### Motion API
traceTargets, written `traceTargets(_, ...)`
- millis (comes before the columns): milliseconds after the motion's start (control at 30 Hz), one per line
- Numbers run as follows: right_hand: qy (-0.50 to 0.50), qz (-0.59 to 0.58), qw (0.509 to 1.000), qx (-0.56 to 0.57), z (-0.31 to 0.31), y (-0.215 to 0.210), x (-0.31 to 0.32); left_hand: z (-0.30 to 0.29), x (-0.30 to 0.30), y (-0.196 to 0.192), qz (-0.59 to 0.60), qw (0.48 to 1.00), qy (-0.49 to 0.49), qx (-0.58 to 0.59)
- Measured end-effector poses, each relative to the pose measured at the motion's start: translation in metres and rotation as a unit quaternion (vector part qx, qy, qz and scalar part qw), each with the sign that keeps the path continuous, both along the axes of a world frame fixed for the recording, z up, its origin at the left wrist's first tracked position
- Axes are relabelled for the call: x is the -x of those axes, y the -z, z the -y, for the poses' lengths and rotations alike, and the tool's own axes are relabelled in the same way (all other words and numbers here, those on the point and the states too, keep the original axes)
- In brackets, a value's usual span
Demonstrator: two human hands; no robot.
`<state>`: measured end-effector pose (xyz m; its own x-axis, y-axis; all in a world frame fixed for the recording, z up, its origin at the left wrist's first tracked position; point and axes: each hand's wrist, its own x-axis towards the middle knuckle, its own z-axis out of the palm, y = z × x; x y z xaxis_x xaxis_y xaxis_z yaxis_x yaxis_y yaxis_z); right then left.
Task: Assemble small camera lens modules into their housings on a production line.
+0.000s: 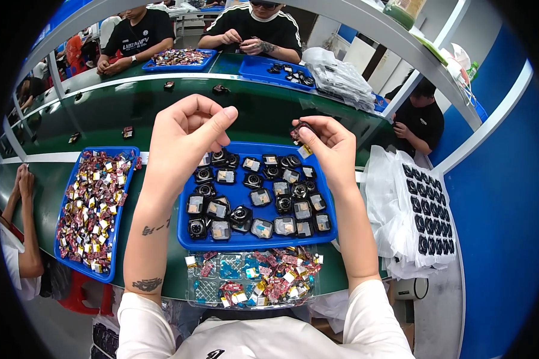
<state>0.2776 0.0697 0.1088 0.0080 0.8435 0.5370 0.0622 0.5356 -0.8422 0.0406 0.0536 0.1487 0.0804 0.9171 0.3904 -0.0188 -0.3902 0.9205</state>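
Note:
My right hand (330,146) pinches a small dark watch case (297,131) with a reddish circuit board showing at it. A yellow-and-white piece (306,150) shows just below the fingers. My left hand (193,128) is raised across from it, its fingers curled and the thumb laid against them. Whatever may be between those fingers is hidden. Beneath both hands lies a blue tray (245,244) with several black watch cases (260,197) in loose rows, some face down with pale backs.
Close to my body, a clear plastic tray (206,293) holds small circuit boards and batteries. More fill a blue tray (109,272) at left. White bags and a stack of black parts (426,209) stand at right. Across the green conveyor (251,107), co-workers sit by other blue trays; metal frame bars arch overhead.

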Motion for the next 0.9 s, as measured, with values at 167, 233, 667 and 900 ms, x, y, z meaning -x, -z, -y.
traceTargets(167,0.153,0.1,0.967,0.177,-0.088,0.045,-0.057,0.008,0.015,-0.011,0.039,0.998,-0.024,-0.03)
traceTargets(233,0.205,0.098,0.937,0.266,-0.114,0.069,-0.081,0.011,0.02,-0.01,0.036,0.998,-0.031,-0.033)
traceTargets(667,0.316,0.337,0.875,0.143,-0.12,0.101,-0.141,-0.001,0.014,-0.004,-0.064,0.991,-0.042,-0.112)
traceTargets(900,-0.257,0.428,0.859,-0.116,0.038,0.038,0.06,0.003,0.009,0.003,-0.068,0.997,0.003,-0.043)
